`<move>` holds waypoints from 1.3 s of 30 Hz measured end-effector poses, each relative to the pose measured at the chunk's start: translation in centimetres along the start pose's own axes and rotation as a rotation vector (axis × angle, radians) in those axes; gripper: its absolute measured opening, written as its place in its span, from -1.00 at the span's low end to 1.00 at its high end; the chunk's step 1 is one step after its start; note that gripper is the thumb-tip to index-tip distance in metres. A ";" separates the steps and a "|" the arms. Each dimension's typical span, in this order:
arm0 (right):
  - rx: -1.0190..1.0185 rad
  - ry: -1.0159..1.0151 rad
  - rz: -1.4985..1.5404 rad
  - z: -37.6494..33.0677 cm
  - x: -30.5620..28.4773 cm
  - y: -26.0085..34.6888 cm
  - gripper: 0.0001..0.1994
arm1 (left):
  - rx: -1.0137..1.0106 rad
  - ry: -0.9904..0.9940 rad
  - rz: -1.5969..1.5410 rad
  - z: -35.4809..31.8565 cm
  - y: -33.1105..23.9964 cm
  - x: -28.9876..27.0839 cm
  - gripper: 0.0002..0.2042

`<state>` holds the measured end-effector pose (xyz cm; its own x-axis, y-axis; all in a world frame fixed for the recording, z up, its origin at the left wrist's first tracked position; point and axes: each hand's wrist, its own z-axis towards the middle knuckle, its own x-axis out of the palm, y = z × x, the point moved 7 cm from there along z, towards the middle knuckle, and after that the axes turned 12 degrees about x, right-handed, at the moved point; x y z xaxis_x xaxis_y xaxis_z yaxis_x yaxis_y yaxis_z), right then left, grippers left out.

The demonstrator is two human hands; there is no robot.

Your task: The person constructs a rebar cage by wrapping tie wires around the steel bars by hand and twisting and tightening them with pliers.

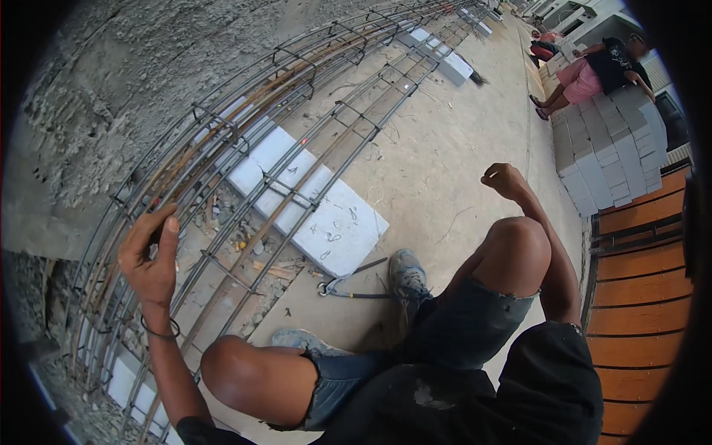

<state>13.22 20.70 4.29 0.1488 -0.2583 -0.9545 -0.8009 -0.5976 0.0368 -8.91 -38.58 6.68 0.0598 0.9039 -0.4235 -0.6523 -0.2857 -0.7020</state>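
My left hand (150,256) is raised over the near end of a long rebar cage (278,185). Its thumb and forefinger curl together at the tips; anything between them is too small to make out. Off to the right, my right hand (505,181) hangs in the air above my knee, fingers bent into a pinch, with nothing I can name in them. The cage rests across a pale block (345,222) on which several short bent tie wires (335,237) lie. By my shoe, pincers (356,294) with dark handles lie on the concrete.
A rough cement wall (111,104) runs along the left. Another pale block (454,68) supports the cage farther off. Grey blocks are stacked (612,148) at the right, with a person (586,74) leaning there. An orange slatted gate (638,297) stands nearer. Rubble (237,230) lies beneath the bars.
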 end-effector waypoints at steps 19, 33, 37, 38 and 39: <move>-0.439 -0.323 0.058 31.1 1.6 4.1 -0.87 | 0.137 0.716 0.225 11.5 5.5 36.8 -0.80; 0.247 -0.362 0.144 65.0 2.0 -26.1 -0.77 | -0.348 0.971 0.503 19.1 24.8 60.8 -0.46; 0.190 -0.362 -0.063 76.1 1.7 -29.7 -0.74 | -0.331 0.963 0.450 18.4 29.2 59.8 -0.49; 0.226 -0.349 -0.047 77.7 1.7 -29.0 -0.73 | -0.357 0.972 0.499 18.4 29.7 58.8 -0.50; 0.261 -0.335 -0.028 79.1 1.5 -28.3 -0.72 | -0.382 0.981 0.552 18.1 29.9 57.7 -0.51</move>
<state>-9.75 97.31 -21.56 0.0106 0.0416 -0.9991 -0.9255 -0.3780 -0.0256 -38.64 10.82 -28.38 0.5030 0.0467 -0.8630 -0.5137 -0.7869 -0.3420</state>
